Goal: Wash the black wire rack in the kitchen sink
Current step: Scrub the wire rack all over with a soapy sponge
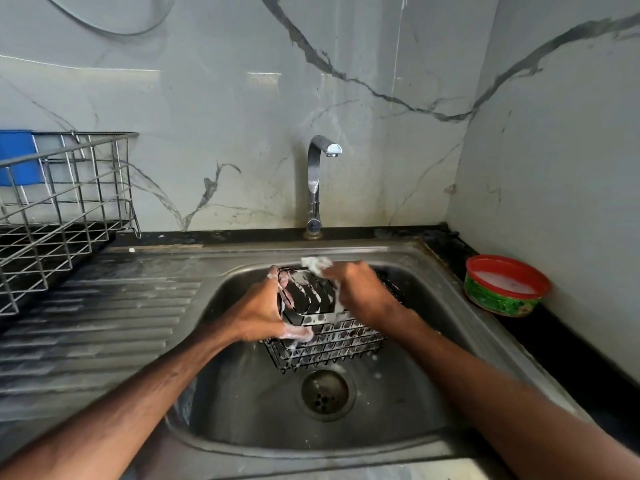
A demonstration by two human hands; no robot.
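The black wire rack (329,341), streaked with white foam, sits in the bowl of the stainless steel sink (440,282), just behind the round metal drain (325,393). Its near lower edge is just beside the drain's rim. I cannot tell whether it rests on the sink floor or hangs in my grip.

My left hand (259,313) grips the rack's left end, behind and to the left of the drain. The fingers (282,280) curl over the top edge onto the black slotted piece, and my soapy thumb presses the near side of the wire. My right hand (360,289) is over the rack's right half, behind and slightly right of the drain. Its fingers (334,271) are curled round a foamy white scrub pad (317,263) held at the rack's far top edge. That hand is blurred, so I cannot tell if the pad touches the wire.

Straight behind the drain, the curved chrome tap (317,181) stands at the foot of the grey marble wall (225,116). Well to the right of the drain, a green tub with a red rim (505,285), with white suds in it, sits on the black bench (554,341). Left of the drain is the ribbed steel drainboard (104,323), and far to the left behind it a steel wire dish basket (65,202).
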